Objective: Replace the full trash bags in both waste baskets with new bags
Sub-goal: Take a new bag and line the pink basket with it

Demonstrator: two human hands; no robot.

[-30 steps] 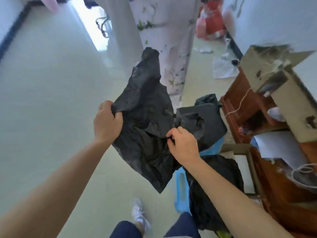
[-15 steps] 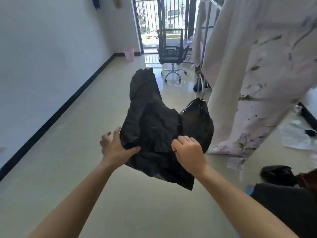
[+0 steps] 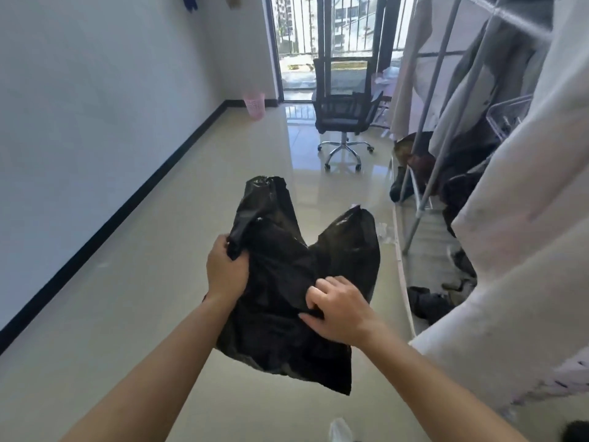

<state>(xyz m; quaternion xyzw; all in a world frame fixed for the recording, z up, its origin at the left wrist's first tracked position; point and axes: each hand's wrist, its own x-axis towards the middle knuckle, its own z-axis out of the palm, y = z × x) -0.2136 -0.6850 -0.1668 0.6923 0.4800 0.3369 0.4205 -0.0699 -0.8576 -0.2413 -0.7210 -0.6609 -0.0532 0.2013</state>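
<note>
An empty black trash bag hangs crumpled in the air in front of me, its two handle loops sticking up. My left hand grips the bag at the base of its left loop. My right hand pinches the plastic at the bag's middle right. A pink mesh waste basket stands far off against the left wall, beside the balcony door. No bag shows in it from here.
A black office chair on castors stands in front of the balcony door. A metal clothes rack with hanging garments and a white cover lines the right side, shoes and dark items beneath. The tiled floor stretches toward the basket.
The view has swung up from the desk corner and blue basket to face down the room. My left hand has moved up to the bag's left loop; both hands still hold it.
</note>
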